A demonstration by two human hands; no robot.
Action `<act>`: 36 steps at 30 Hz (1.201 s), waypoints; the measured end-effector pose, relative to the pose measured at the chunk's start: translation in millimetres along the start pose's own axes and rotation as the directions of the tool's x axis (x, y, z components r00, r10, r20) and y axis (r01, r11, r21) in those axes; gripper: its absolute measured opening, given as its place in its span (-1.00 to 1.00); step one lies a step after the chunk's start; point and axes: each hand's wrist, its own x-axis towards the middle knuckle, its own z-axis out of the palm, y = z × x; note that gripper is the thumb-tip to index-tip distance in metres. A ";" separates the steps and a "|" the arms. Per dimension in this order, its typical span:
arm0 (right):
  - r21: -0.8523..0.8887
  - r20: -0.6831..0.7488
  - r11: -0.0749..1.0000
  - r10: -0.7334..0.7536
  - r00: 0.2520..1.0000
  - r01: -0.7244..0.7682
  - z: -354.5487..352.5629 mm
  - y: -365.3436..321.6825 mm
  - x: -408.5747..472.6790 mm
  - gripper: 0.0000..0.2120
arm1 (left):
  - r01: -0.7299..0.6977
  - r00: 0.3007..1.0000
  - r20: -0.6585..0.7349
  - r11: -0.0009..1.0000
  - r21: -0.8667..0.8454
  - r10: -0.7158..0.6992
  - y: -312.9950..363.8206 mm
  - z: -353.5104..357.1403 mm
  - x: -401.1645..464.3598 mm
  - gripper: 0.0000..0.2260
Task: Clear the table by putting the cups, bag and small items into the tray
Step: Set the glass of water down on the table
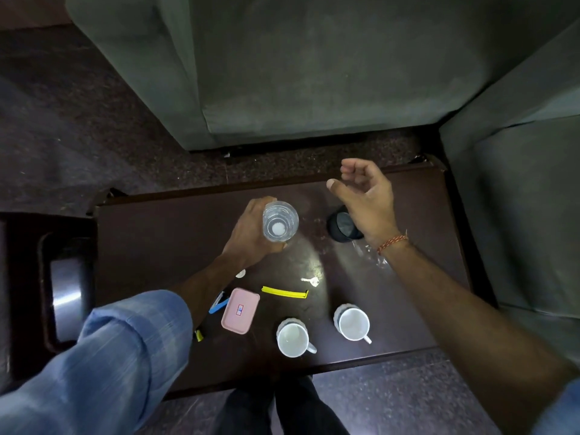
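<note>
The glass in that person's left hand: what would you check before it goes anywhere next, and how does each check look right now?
1. Grip on the clear glass: the left hand wraps its side, fingers behind it. Ok.
2. Glass upright: its mouth faces up at the camera. Ok.
3. Right hand free: it hovers over the table, fingers loosely curled, holding nothing. Ok.
4. Tray ready: a metal surface shows left of the table, but whether that is the tray, cannot tell.
5. Path left: arm crosses above the pink box and blue item. Ok.
6. Rest cleared: two white cups, yellow strip, key remain. Not ok.
</note>
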 end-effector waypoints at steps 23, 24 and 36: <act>0.066 -0.068 0.997 0.050 0.996 -0.046 1.4 61.7 -18.5 -0.69 | -0.008 1.000 0.008 1.000 0.009 0.008 -32.2 33.5 8.2 -0.23; 0.070 -0.067 0.996 0.055 0.996 -0.050 0.2 63.2 -19.6 -0.69 | -0.004 1.000 0.006 1.000 0.006 0.004 -32.1 34.1 8.4 -0.23; 0.065 -0.096 0.997 0.053 0.994 -0.047 -5.4 42.7 -20.8 -0.68 | 0.063 0.994 0.088 0.995 0.073 -0.069 -9.7 23.0 5.1 0.22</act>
